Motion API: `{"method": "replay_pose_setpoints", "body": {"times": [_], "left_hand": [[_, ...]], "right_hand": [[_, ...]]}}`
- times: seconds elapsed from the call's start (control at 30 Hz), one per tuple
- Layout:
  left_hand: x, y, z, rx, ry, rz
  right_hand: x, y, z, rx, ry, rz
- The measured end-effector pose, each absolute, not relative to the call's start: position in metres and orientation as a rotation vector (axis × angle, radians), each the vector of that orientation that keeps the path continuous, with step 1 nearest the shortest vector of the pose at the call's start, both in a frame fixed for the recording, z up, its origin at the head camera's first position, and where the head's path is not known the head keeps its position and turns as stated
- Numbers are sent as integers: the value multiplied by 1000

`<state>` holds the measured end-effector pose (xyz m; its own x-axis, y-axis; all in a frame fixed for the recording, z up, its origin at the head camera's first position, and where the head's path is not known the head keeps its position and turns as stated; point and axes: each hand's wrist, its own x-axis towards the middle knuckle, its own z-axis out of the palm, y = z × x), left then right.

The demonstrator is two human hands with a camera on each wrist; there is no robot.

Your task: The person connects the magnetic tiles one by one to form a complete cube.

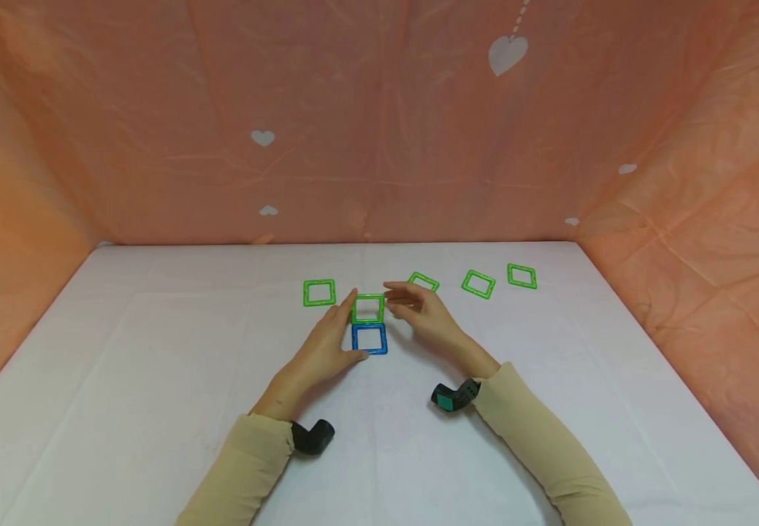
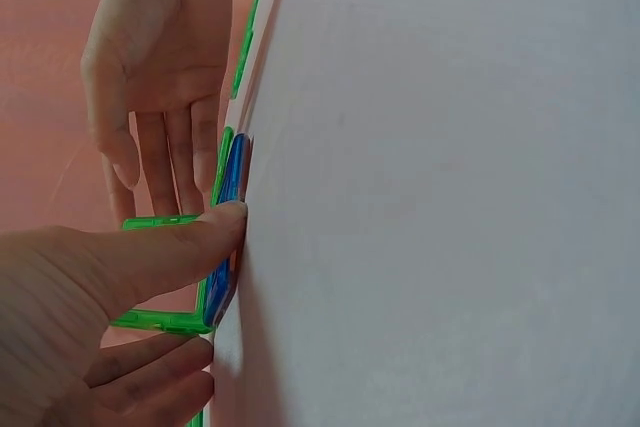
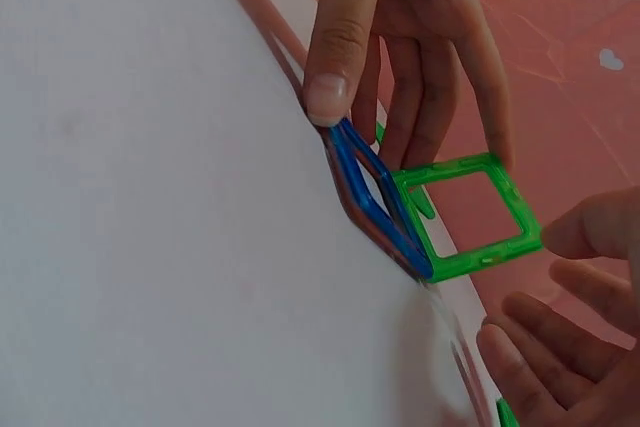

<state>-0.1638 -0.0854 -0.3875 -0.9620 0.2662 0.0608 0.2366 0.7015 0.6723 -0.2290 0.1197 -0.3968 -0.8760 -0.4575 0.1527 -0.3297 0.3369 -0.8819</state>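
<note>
A blue square magnetic tile (image 1: 384, 339) lies on the white table. At its far edge a green square magnetic tile (image 1: 369, 296) stands upright, edge against edge. My left hand (image 1: 321, 346) holds the pair from the left: the thumb rests on the near corner of the blue tile, and the index finger touches the green tile's upper left corner. My right hand (image 1: 424, 315) is just right of the green tile, fingers loosely extended. Its thumb (image 3: 585, 227) touches or nearly touches the green tile's corner in the right wrist view.
Another green tile (image 1: 320, 281) lies flat to the left. Farther right are a green tile (image 1: 425, 277) partly behind my right hand, a tilted green one (image 1: 478, 273) and one more (image 1: 521, 266). An orange sheet (image 1: 379, 146) with pale hearts rises behind the table.
</note>
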Motion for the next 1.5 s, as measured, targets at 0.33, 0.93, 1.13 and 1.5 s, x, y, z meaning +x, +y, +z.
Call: {"method": "replay_pose_setpoints", "body": {"times": [0.33,0.93,1.13,1.5], "left_hand": [[-164,-85,-388,412,2861,1102],[-164,-84,-387,388,2871,1090],[-163,-84,-386,381,2867,1103],[-165,-84,-387,386,2862,1116]], "right_hand": [[-235,129,-399,-630,2578,-1684],[-243,137,-393,-474,2928,-1253],[-247,139,-393,-340,2918,-1132],[-255,139,-388,-232,2948,-986]]}}
